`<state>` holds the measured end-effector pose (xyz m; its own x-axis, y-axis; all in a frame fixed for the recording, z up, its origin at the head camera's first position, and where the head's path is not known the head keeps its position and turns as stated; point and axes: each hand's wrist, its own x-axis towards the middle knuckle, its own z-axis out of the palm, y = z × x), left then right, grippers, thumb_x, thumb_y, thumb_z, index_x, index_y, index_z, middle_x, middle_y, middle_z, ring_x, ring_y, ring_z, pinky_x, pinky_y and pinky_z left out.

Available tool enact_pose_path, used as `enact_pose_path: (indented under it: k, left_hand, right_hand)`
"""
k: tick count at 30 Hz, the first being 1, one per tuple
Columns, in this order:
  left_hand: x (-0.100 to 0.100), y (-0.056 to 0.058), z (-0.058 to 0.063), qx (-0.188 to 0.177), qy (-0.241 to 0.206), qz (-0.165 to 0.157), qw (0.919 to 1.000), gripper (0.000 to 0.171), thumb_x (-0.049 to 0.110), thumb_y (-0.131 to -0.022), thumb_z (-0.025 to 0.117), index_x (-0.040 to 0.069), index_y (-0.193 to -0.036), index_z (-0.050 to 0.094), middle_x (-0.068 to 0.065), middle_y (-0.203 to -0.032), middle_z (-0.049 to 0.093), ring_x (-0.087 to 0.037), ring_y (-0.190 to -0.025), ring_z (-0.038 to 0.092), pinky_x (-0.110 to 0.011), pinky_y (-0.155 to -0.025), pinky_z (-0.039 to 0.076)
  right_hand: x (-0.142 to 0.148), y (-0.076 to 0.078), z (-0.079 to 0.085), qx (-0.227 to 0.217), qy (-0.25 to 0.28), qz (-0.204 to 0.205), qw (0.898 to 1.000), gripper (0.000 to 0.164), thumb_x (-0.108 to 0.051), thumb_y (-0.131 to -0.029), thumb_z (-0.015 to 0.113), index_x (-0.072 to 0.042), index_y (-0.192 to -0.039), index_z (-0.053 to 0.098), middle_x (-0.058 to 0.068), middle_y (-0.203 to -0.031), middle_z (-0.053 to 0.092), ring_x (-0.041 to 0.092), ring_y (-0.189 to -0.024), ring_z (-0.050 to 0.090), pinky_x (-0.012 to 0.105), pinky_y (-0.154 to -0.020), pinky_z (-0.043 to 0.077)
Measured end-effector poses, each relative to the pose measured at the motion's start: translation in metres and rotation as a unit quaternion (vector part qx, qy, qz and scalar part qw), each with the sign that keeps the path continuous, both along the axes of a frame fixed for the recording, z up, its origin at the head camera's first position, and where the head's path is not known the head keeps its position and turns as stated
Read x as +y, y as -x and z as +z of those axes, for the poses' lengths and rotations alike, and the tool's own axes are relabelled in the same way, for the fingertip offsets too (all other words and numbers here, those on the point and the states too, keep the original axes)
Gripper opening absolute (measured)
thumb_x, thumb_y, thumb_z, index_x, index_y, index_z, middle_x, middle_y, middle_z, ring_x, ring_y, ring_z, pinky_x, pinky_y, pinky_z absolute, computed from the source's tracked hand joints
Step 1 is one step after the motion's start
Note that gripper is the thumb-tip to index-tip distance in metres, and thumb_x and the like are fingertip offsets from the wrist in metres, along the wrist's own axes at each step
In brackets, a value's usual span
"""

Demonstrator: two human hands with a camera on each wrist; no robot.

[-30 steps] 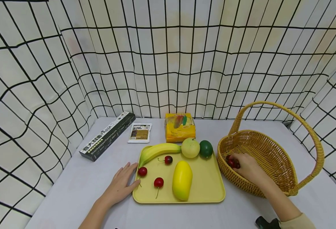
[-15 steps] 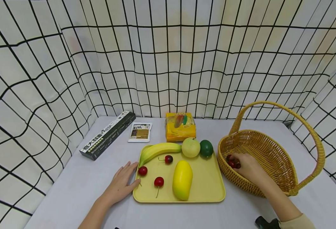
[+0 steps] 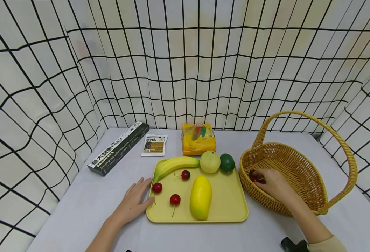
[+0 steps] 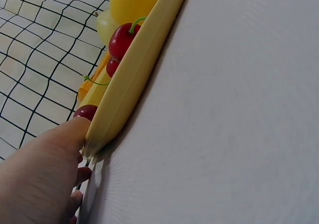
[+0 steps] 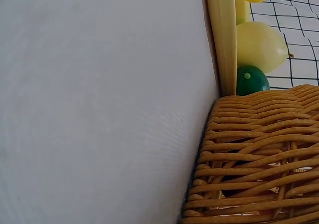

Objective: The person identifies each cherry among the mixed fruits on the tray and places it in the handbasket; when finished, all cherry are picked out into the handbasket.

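Observation:
My left hand (image 3: 136, 200) lies at the left edge of the yellow tray (image 3: 225, 199), thumb on its rim and fingers extended along its outside. On the tray are a banana (image 3: 175, 165), a yellow mango (image 3: 201, 197), a pale green round fruit (image 3: 210, 161), a dark green fruit (image 3: 227, 163) and three red cherries, one (image 3: 157, 188) beside my left fingers. My right hand (image 3: 273, 182) reaches into the wicker basket (image 3: 266, 202), its fingers curled on dark red cherries (image 3: 254, 177) near the left inner wall. The right wrist view shows only the basket's outside.
Behind the tray stand a yellow packet (image 3: 199, 140), a small white-and-brown sachet (image 3: 154, 145) and a long black pasta box (image 3: 118, 148). The basket's tall handle (image 3: 339, 140) arches over its right side. White walls with black netting (image 3: 197, 70) enclose the table.
Both hands stay in place. In the basket, the dark cherries show slightly less beneath my right fingers than before.

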<state>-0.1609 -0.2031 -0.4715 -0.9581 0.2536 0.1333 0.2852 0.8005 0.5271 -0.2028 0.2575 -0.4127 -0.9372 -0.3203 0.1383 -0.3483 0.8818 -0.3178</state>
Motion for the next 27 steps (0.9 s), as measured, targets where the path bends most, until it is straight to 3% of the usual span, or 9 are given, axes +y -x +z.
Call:
enact_pose_path:
  k: [10, 20, 27]
  left_hand:
    - [0.0, 0.0, 0.001, -0.001, -0.001, 0.0, 1.0, 0.066, 0.032, -0.085, 0.063, 0.005, -0.139, 0.036, -0.013, -0.141, 0.039, -0.033, -0.135, 0.022, -0.052, -0.108, 0.012]
    - [0.001, -0.001, 0.002, -0.008, -0.002, 0.003, 1.0, 0.066, 0.033, -0.086, 0.062, 0.005, -0.139, 0.036, -0.012, -0.141, 0.039, -0.033, -0.135, 0.022, -0.053, -0.108, 0.012]
    - [0.001, -0.001, 0.003, -0.009, -0.002, 0.001, 1.0, 0.066, 0.033, -0.086, 0.062, 0.005, -0.139, 0.036, -0.012, -0.141, 0.039, -0.033, -0.135, 0.021, -0.052, -0.108, 0.011]
  right_hand:
    - [0.0, -0.001, 0.0, 0.038, 0.01, 0.003, 0.999, 0.013, -0.016, -0.083, 0.067, -0.008, -0.093, 0.067, -0.001, -0.079, 0.064, 0.017, -0.073, 0.061, 0.034, -0.061, 0.052]
    - [-0.002, -0.003, 0.006, 0.052, 0.014, -0.012, 0.998, 0.012, -0.014, -0.084, 0.065, -0.006, -0.093, 0.067, 0.004, -0.084, 0.066, 0.024, -0.079, 0.062, 0.04, -0.065, 0.053]
    - [-0.007, -0.005, 0.012, 0.06, 0.039, -0.034, 0.997, 0.023, -0.008, -0.085, 0.061, 0.0, -0.107, 0.061, 0.009, -0.085, 0.065, 0.021, -0.073, 0.061, 0.032, -0.055, 0.05]
